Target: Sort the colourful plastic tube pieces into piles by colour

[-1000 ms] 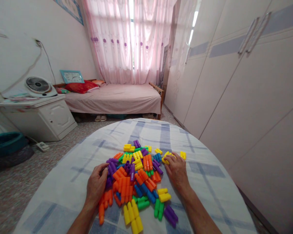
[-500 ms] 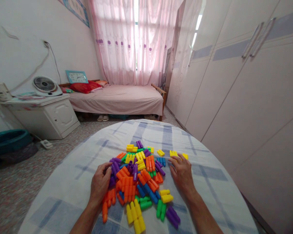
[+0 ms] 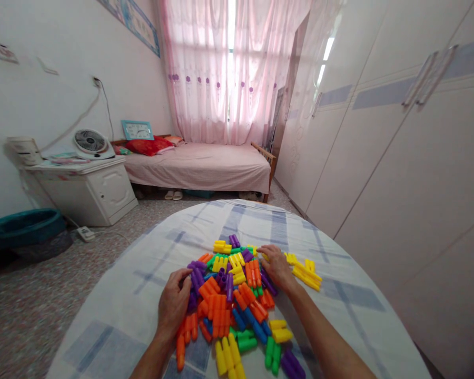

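Note:
A heap of plastic connecting blocks [image 3: 219, 310] in orange, purple, yellow, green and blue lies on the round table. At its left edge, my left hand [image 3: 175, 298] rests with curved, loose fingers against the purple blocks [image 3: 197, 276]; some fingertips are hidden. My right hand [image 3: 277, 267] is at the heap's far right side, its fingers closed over a small yellow block [image 3: 265, 257] that shows between them. Beyond that hand lie more yellow blocks, among them a long yellow piece [image 3: 307, 276]. Near my right forearm are yellow blocks [image 3: 280, 331] and a purple block [image 3: 293, 364].
A blue-and-white checked cloth [image 3: 142, 258] covers the table. Past it stand a bed [image 3: 205, 166] and a white cabinet [image 3: 98, 195] with a fan [image 3: 91, 143]. Wardrobe doors [image 3: 398, 158] line the right; a teal bin [image 3: 27, 226] is at left.
My right hand has moved left from the far-right yellow blocks, uncovering the long yellow piece, onto a smaller yellow block. My left hand stays by the purple blocks. The view has shifted slightly.

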Demonstrator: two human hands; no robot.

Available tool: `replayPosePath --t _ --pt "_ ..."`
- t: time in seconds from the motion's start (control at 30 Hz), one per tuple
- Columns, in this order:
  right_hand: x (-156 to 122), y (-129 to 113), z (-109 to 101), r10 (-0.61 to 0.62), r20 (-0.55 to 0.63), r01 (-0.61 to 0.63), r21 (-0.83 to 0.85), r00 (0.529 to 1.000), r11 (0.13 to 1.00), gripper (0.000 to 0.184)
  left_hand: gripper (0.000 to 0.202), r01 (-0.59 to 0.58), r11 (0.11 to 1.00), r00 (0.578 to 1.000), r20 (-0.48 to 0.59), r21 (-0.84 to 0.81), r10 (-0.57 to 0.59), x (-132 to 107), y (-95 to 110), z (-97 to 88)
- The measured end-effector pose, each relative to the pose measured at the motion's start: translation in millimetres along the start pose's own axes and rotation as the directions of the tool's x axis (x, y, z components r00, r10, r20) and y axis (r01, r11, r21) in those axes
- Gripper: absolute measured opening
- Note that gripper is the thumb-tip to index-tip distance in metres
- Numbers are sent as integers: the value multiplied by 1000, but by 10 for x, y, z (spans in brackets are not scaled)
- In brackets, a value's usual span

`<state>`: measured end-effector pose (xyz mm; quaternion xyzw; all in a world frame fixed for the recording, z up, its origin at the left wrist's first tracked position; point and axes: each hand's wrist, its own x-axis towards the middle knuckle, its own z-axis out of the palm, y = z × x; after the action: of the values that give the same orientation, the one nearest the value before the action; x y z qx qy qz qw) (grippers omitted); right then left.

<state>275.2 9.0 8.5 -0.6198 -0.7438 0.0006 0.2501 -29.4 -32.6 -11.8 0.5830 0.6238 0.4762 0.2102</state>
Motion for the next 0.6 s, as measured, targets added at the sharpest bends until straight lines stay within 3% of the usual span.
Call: replayPosePath --t 0.27,0.6 --pt "252 -44 114 5 129 -1 -26 992 1000 28 32 12 1000 1000 12 4 -12 8 -14 19" --pt "72 158 -148 127 69 -108 -237 989 965 20 32 29 1000 999 36 -11 -29 -7 -12 4"
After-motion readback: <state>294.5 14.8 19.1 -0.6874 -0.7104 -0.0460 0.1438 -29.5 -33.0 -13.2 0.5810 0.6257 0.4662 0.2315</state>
